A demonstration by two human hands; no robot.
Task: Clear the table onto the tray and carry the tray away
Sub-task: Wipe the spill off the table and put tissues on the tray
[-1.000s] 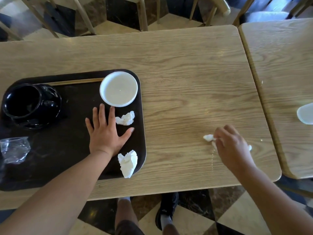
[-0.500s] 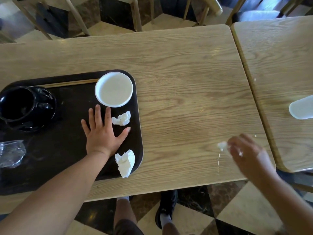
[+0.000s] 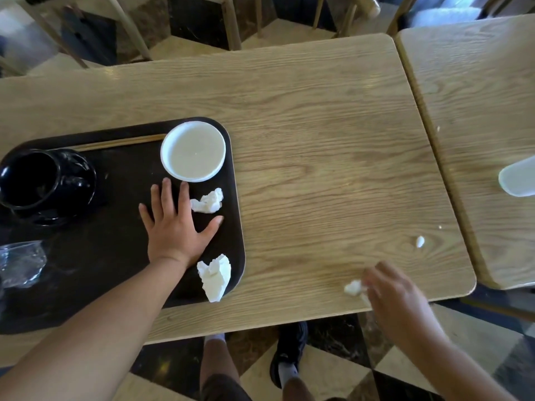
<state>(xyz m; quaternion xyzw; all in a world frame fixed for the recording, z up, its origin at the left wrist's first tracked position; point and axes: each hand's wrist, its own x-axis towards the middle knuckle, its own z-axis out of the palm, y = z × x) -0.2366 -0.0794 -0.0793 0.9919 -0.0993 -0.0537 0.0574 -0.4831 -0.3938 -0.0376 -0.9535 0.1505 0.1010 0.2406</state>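
A dark brown tray [image 3: 121,250] lies on the left of the wooden table [image 3: 318,140]. On it stand a black pot [image 3: 43,183], a white dish [image 3: 193,151], chopsticks [image 3: 121,142], a clear plastic wrapper [image 3: 20,263] and two crumpled white tissues [image 3: 209,200] [image 3: 215,276]. My left hand [image 3: 176,224] rests flat on the tray with its fingers spread. My right hand [image 3: 396,296] is near the table's front edge, blurred, its fingers closed on a small white tissue wad [image 3: 353,287]. A tiny white scrap [image 3: 420,241] lies on the table beyond it.
A second wooden table [image 3: 477,111] adjoins on the right, with a white object [image 3: 518,179] at the frame's edge and a few crumbs. Wooden chair legs [image 3: 231,21] stand behind the tables. My legs and a black shoe [image 3: 289,351] show below the front edge.
My right hand has swept with the tissue wad from the table's right part toward the front edge and leftward, leaving a small scrap behind. My left hand stayed flat on the tray.
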